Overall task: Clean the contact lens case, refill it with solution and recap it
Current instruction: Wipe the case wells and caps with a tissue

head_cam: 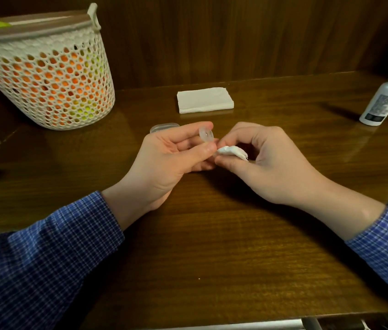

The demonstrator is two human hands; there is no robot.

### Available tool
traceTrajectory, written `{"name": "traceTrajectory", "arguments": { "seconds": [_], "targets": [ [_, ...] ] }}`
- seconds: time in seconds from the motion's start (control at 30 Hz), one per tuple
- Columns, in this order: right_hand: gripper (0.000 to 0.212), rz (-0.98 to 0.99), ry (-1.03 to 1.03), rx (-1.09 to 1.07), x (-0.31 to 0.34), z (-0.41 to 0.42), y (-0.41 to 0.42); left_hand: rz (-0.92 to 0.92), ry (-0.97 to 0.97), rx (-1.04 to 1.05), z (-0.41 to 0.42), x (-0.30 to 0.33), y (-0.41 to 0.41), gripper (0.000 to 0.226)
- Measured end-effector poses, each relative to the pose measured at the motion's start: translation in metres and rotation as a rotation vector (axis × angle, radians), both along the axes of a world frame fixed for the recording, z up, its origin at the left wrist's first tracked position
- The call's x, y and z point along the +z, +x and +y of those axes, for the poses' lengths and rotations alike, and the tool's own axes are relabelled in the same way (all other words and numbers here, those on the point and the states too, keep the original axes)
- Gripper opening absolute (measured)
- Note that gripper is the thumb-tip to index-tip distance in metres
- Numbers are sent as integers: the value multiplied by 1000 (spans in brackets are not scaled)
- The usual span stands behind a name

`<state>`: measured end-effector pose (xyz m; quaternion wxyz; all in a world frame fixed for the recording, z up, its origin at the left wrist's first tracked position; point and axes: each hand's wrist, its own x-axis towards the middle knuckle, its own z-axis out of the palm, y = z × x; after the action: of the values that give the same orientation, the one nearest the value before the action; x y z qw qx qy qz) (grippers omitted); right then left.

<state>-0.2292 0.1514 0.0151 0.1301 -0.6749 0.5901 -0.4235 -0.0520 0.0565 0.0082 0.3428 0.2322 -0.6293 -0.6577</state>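
Above the middle of the wooden table point(212, 234), the left hand point(164, 163) pinches a small clear cap point(206, 135) between thumb and forefinger, its hollow side turned toward the viewer. The right hand point(267, 160) has its fingers curled round a wad of white tissue point(232, 152), whose tip lies just beside the cap and the left thumb; whether tissue and cap touch cannot be told. Behind the left hand, a clear case point(163, 126) lies on the table, largely hidden by the fingers. Farther back rests a folded stack of tissues point(204, 100). At the right edge stands a white bottle point(386, 96) with a label, its cap on. At the far left stands a white mesh basket point(45, 77) holding orange and yellow contents. Both forearms wear blue checked sleeves point(45, 253).
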Motion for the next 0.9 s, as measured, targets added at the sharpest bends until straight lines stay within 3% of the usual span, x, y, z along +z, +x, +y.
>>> {"name": "traceTrajectory", "arguments": {
  "seconds": [0.17,0.3,0.5,0.77,0.9],
  "targets": [
    [9,173,-120,44,2,0,-8,-79,308,-127,-5,13,1,55],
    [15,315,-182,120,3,1,-11,-195,376,-192,-9,17,5,54],
    [17,365,-195,117,2,4,-10,-134,499,-357,-16,18,13,55],
    [22,312,-247,16,2,4,-11,-122,214,-376,-15,12,11,45],
    [21,276,-263,-50,0,3,-9,-113,192,-359,-16,11,10,46]
  ]
}}
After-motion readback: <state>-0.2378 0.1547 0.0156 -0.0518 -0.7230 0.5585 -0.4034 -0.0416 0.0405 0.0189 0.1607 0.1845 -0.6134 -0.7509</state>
